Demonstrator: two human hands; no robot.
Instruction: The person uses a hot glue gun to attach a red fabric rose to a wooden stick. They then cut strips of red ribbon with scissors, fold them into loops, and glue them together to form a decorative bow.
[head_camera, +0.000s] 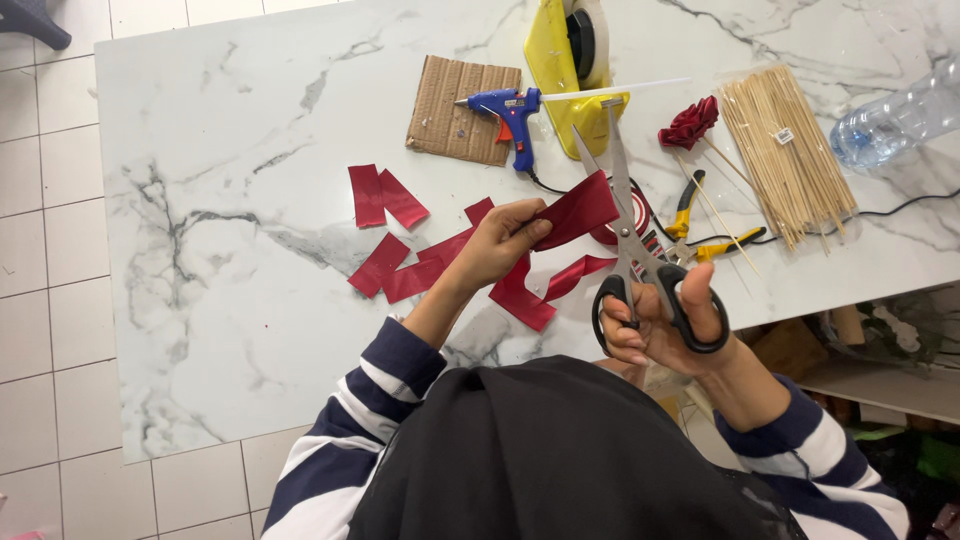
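scissors (640, 235) gripped in my right hand (665, 325), blades parted beside the red ribbon strip (575, 212) my left hand (500, 245) pinches; those fingertips sit close, so i judge a nick possible.

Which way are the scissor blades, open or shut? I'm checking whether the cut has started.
Open: the scissors in the right hand show two blades spread in a narrow V beside the red ribbon.

glue gun (512, 118) on cardboard (455, 108) (skewers (785, 155) far right), ribbon pieces (385, 197) in front
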